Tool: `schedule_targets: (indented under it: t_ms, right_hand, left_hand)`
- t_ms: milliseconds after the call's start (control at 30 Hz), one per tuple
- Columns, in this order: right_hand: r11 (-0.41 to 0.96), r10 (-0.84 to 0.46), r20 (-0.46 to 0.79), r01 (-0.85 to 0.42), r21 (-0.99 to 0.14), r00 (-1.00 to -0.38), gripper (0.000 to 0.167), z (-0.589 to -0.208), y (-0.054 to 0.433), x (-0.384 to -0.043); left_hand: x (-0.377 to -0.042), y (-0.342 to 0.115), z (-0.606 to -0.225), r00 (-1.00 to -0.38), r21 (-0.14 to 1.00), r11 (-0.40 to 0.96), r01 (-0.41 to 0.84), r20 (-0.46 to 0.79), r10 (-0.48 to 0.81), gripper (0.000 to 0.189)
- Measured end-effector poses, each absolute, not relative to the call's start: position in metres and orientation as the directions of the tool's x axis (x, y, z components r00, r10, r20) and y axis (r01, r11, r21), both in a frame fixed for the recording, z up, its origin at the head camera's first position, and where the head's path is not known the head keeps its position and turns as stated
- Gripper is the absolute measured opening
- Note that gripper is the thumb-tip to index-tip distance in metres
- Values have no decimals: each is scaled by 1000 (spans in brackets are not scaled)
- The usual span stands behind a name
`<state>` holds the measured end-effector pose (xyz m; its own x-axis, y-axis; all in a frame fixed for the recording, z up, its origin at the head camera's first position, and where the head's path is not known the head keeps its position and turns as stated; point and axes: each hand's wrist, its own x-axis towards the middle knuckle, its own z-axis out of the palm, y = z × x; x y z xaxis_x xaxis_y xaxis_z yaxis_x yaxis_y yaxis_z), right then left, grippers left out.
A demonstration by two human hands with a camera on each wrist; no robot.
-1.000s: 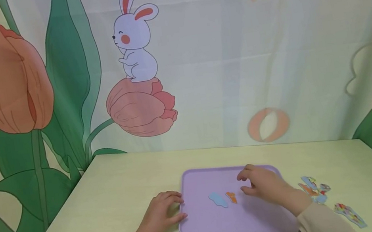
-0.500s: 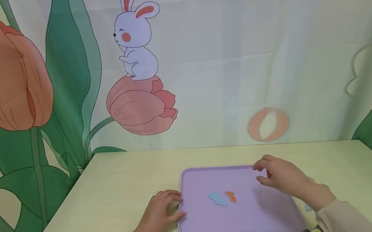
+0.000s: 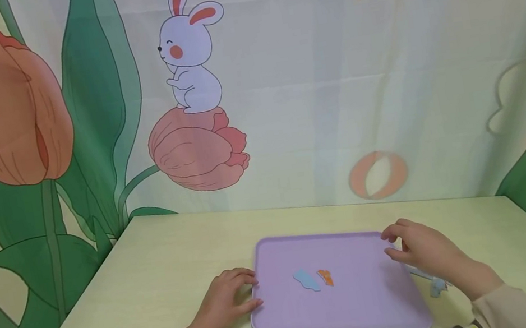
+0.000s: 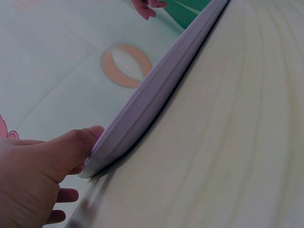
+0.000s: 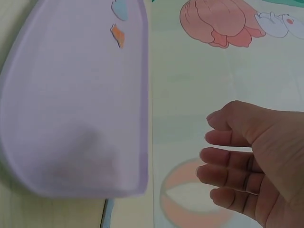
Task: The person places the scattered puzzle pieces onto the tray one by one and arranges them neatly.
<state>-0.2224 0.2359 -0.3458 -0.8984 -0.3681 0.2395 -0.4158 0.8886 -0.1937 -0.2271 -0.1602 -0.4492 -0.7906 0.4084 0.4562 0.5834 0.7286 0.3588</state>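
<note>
A lilac tray [image 3: 366,307] lies on the table. On it, near the middle, are a light blue flat cutout piece [image 3: 307,281] and a smaller orange one [image 3: 326,277], side by side and apart. My left hand [image 3: 225,304] rests at the tray's left edge, fingers and thumb touching the rim; the left wrist view shows the thumb [image 4: 71,147] against it. Above the tray's far right corner hangs my right hand [image 3: 426,250], its fingers loosely bent with nothing between them, as the right wrist view confirms.
Right of the tray, partly behind my right hand and forearm, lie small printed cutout pieces [image 3: 437,287]. A curtain [image 3: 284,98] printed with a rabbit and tulips hangs behind the table's [image 3: 180,256] far edge.
My right hand has moved right, from over the tray to its right edge, and now hides most of the loose pieces there. The left hand stays at the rim.
</note>
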Motion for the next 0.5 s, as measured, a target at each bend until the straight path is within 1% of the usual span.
schedule_targets:
  t_ms: [233, 500]
  right_hand:
    - [916, -325, 200, -360, -176, -925, 23, -354, 255, -220]
    - [918, -321, 185, -353, -181, -929, 23, -362, 272, -218]
  left_hand:
    - [-226, -159, -449, -792, 354, 733, 581, 454, 408, 29]
    - [-227, -160, -449, -799, 361, 737, 572, 447, 401, 31]
